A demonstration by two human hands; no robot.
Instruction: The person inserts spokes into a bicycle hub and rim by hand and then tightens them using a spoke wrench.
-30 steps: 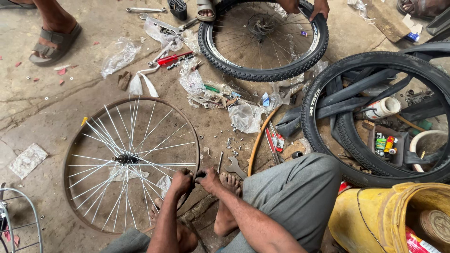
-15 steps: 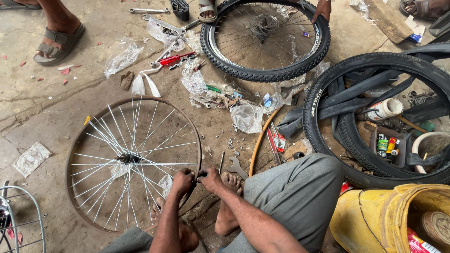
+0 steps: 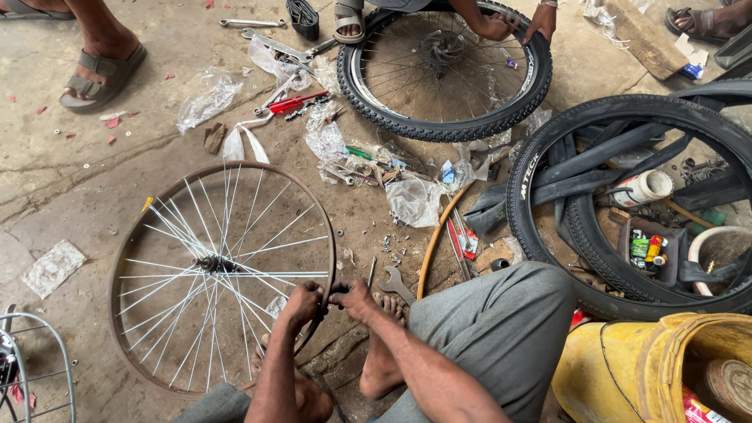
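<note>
Brown-rimmed bare metal spoked wheel [image 3: 222,274] has silver spokes; beyond it lie red-handled pliers [image 3: 296,103]; right, yellow plastic drum [image 3: 627,368].

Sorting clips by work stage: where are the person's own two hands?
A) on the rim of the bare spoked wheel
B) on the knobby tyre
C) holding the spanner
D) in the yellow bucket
A: both the left hand and right hand grip the near rim of the wheel.

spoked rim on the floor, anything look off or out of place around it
The bare spoked rim has no tyre, and its spokes look unevenly spaced. Both hands, left hand and right hand, grip its edge. Torn plastic wrappers and small bolts lie scattered beside it.
</note>
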